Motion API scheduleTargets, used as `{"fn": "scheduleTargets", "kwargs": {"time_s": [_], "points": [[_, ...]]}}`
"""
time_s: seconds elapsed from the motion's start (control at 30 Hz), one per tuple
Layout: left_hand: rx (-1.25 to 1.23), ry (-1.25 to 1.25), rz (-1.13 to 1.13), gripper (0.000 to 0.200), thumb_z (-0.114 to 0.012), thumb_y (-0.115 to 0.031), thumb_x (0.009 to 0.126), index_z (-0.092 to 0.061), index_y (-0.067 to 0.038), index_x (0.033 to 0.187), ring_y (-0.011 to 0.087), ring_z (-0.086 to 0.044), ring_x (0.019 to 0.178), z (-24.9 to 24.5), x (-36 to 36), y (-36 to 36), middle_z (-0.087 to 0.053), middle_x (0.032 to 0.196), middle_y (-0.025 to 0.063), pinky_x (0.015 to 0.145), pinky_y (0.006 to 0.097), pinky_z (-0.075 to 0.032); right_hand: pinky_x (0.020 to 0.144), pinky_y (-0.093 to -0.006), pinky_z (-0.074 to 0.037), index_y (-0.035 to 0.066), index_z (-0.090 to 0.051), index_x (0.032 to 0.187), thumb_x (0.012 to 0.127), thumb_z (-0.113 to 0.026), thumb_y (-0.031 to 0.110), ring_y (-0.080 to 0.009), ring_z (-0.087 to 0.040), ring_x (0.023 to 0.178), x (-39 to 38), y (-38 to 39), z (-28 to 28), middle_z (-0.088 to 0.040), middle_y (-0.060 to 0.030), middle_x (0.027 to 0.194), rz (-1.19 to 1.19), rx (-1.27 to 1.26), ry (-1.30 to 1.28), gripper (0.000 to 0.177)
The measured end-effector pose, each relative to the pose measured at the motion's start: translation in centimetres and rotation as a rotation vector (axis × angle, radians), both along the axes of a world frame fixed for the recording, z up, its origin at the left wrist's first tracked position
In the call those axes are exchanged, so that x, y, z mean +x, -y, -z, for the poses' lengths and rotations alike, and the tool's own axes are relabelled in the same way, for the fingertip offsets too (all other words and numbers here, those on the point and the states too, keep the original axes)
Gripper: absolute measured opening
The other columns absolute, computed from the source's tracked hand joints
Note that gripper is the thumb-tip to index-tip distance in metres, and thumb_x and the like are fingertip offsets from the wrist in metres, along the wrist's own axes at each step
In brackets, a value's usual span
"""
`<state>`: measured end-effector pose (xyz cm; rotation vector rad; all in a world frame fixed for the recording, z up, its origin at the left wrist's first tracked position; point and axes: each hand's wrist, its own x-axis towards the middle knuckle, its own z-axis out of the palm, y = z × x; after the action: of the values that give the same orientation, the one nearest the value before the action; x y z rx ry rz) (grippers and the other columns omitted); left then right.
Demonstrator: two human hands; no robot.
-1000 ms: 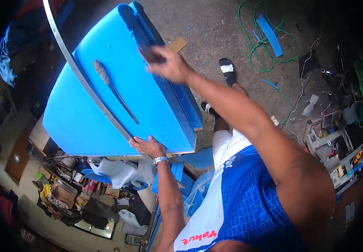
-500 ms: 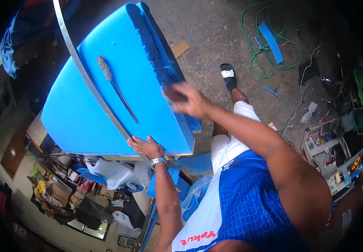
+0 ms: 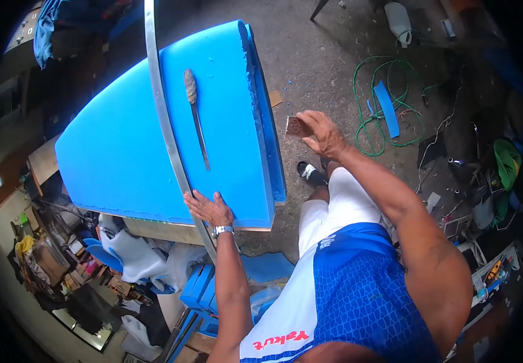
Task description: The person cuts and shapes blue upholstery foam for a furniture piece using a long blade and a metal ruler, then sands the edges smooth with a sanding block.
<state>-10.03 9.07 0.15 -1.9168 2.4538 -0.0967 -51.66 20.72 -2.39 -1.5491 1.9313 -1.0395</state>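
Observation:
A big blue foam block (image 3: 116, 139) with a rough right edge lies in front of me. Across its top runs a long curved metal strip (image 3: 163, 109). My left hand (image 3: 210, 209), with a watch on the wrist, rests flat with spread fingers on the foam and the strip's near end. To the right of the strip lies a knife-like tool (image 3: 198, 124) with a wrapped handle. Clear of the foam's right edge, my right hand (image 3: 324, 134) holds a small reddish-brown sanding piece (image 3: 296, 126) between thumb and fingers.
Right of the foam, a green hose (image 3: 359, 115) and a blue foam offcut (image 3: 387, 109) lie on the concrete floor. A white plastic chair (image 3: 131, 257) and piled clutter are at the lower left. A white container (image 3: 398, 24) stands at the top right.
My right hand has come away from the foam's rough edge, to the right, with the piece in it. The view has shifted. My left hand stays on the foam and strip.

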Motion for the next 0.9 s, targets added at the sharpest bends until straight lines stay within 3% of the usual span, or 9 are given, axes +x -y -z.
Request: {"fn": "scheduleTargets", "kwargs": {"time_s": [0.1, 0.2, 0.37, 0.6, 0.73, 0.8, 0.87, 0.9], "points": [[-0.083, -0.008, 0.022, 0.075, -0.038, -0.055, 0.103, -0.025, -0.006, 0.159, 0.0404, -0.008, 0.155, 0.4, -0.1, 0.0, -0.011, 0.168, 0.0197, 0.122, 0.0586, -0.009, 0.104, -0.0490, -0.045, 0.010, -0.046, 0.141, 0.079, -0.077, 0.012, -0.0339, -0.057, 0.120, 0.9, 0.4, -1.5, -0.056, -0.0168, 0.126, -0.154, -0.182, -0.174, 0.069], [-0.057, -0.110, -0.168, 0.071, -0.042, -0.051, 0.103, -0.029, -0.006, 0.157, 0.0412, -0.013, 0.154, -1.3, -4.3, -2.4, -0.014, 0.167, 0.0200, 0.121, 0.0596, -0.010, 0.107, -0.0488, -0.042, 0.012, -0.045, 0.143, 0.082, -0.074, 0.012, -0.0298, -0.056, 0.120, 1.5, 2.7, -2.1, -0.056, -0.0129, 0.124, -0.414, -0.357, -0.294, 0.067], [0.013, -0.179, -0.209, 0.076, -0.043, -0.049, 0.103, -0.020, -0.004, 0.159, 0.0405, -0.014, 0.154, -1.4, -10.7, -5.9, -0.016, 0.167, 0.0199, 0.121, 0.0590, -0.012, 0.113, -0.0465, -0.038, 0.015, -0.049, 0.143, 0.087, -0.070, 0.015, -0.0204, -0.051, 0.123, 0.8, 8.0, -1.1, -0.051, -0.0047, 0.122, -0.709, -0.510, -0.438, 0.060], [-0.021, -0.167, -0.212, 0.079, -0.032, -0.059, 0.103, -0.023, -0.003, 0.159, 0.0407, -0.020, 0.152, -1.5, -11.1, -5.7, -0.022, 0.165, 0.0222, 0.122, 0.0576, -0.012, 0.111, -0.0440, -0.038, 0.014, -0.053, 0.140, 0.086, -0.073, 0.025, -0.0187, -0.053, 0.116, -5.9, 16.6, 2.3, -0.051, -0.0025, 0.116, -0.840, -0.746, -0.475, 0.059], [-0.024, -0.188, -0.213, 0.081, -0.031, -0.061, 0.102, -0.024, -0.003, 0.158, 0.0404, -0.020, 0.152, -1.8, -11.6, -5.5, -0.023, 0.164, 0.0222, 0.122, 0.0571, -0.012, 0.111, -0.0427, -0.040, 0.016, -0.054, 0.140, 0.086, -0.073, 0.018, -0.0203, -0.053, 0.118, -10.5, 21.5, 1.8, -0.053, -0.0040, 0.120, -0.879, -0.770, -0.614, 0.058], [-0.017, -0.185, -0.227, 0.082, -0.030, -0.062, 0.101, -0.025, -0.003, 0.158, 0.0405, -0.020, 0.152, -1.6, -11.6, -5.4, -0.024, 0.164, 0.0222, 0.121, 0.0571, -0.013, 0.110, -0.0419, -0.042, 0.017, -0.054, 0.141, 0.086, -0.072, 0.013, -0.0235, -0.054, 0.119, -13.6, 23.4, 3.2, -0.055, -0.0057, 0.126, -0.794, -0.697, -0.474, 0.059], [-0.021, -0.183, -0.224, 0.082, -0.030, -0.062, 0.101, -0.025, -0.003, 0.158, 0.0406, -0.020, 0.152, -1.7, -11.6, -5.4, -0.024, 0.164, 0.0223, 0.121, 0.0570, -0.013, 0.110, -0.0413, -0.042, 0.017, -0.054, 0.141, 0.086, -0.072, 0.015, -0.0259, -0.055, 0.119, -18.0, 25.1, 3.7, -0.056, -0.0054, 0.129, -0.649, -0.698, -0.750, 0.058], [-0.021, -0.172, -0.230, 0.082, -0.030, -0.061, 0.101, -0.025, -0.003, 0.158, 0.0406, -0.020, 0.152, -1.8, -11.5, -5.7, -0.024, 0.164, 0.0224, 0.121, 0.0571, -0.013, 0.112, -0.0414, -0.041, 0.017, -0.054, 0.140, 0.086, -0.072, 0.016, -0.0256, -0.055, 0.120, -18.3, 24.8, 3.8, -0.056, -0.0057, 0.129, -0.614, -0.695, -0.772, 0.057]]}}
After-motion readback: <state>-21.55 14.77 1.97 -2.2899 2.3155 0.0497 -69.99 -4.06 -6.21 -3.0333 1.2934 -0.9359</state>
